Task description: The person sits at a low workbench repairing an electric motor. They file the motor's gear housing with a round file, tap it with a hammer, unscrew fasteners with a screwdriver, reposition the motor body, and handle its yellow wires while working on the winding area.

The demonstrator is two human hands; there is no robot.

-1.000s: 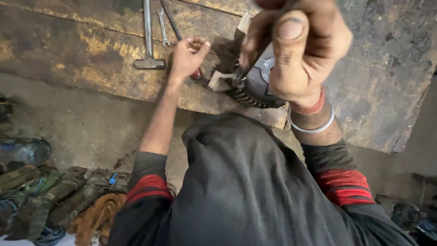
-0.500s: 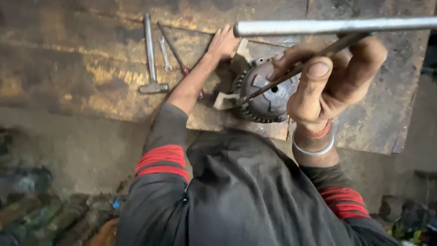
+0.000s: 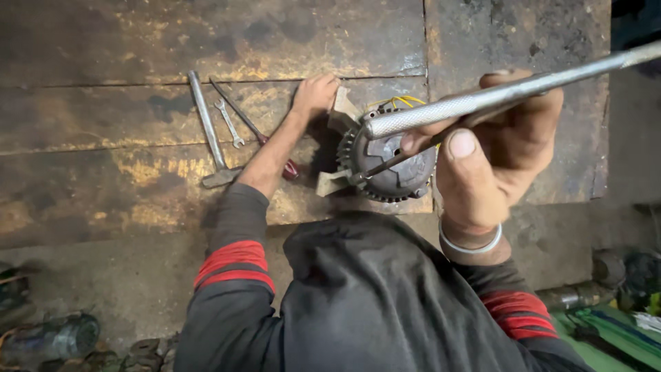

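Observation:
A round, toothed grey motor part (image 3: 396,165) with yellow wires lies on the worn workbench (image 3: 138,55), propped on pale wooden blocks. My right hand (image 3: 499,155) is raised close to the camera. It grips a thick steel bar (image 3: 482,100) with a knurled end, together with a thin dark rod (image 3: 382,167) whose tip touches the part. My left hand (image 3: 315,93) reaches out to the bench, fingers curled over the wooden block (image 3: 342,114) at the part's upper left.
Left of my left arm lie a steel hammer (image 3: 208,134), a small spanner (image 3: 228,122) and a red-handled screwdriver (image 3: 256,132). The bench's front edge runs just under the part. Dirty floor with scrap (image 3: 48,337) and green items (image 3: 613,327) lies below.
The steel bar has come into view and tilted down, with its end now over the motor part. My left hand shifted right, from the bench by the tools to the wooden block.

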